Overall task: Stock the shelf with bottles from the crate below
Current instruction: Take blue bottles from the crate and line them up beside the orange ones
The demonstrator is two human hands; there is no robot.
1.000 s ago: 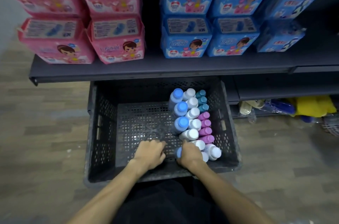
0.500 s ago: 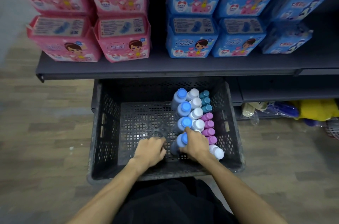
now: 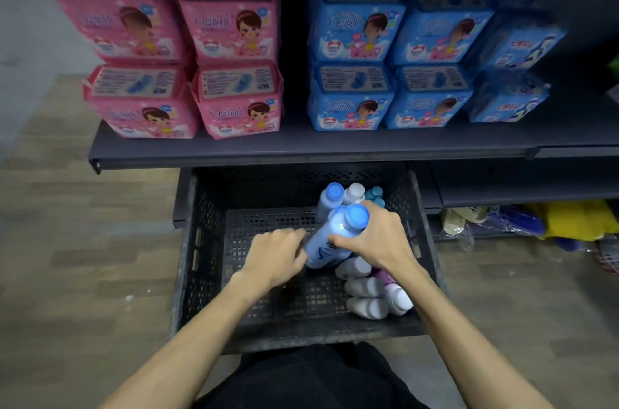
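Blue-capped bottle tilts up toward the shelf, right hand gripping its neck, left hand curled at its base.

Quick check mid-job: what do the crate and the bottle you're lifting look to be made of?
The crate looks like dark moulded plastic with a matt finish; its walls and floor are a regular perforated grid. The bottle looks like smooth, slightly glossy pale-blue plastic, with a highlight on its shoulder and a brighter blue cap; I can't rule out a printed sleeve. The right hand grips it.
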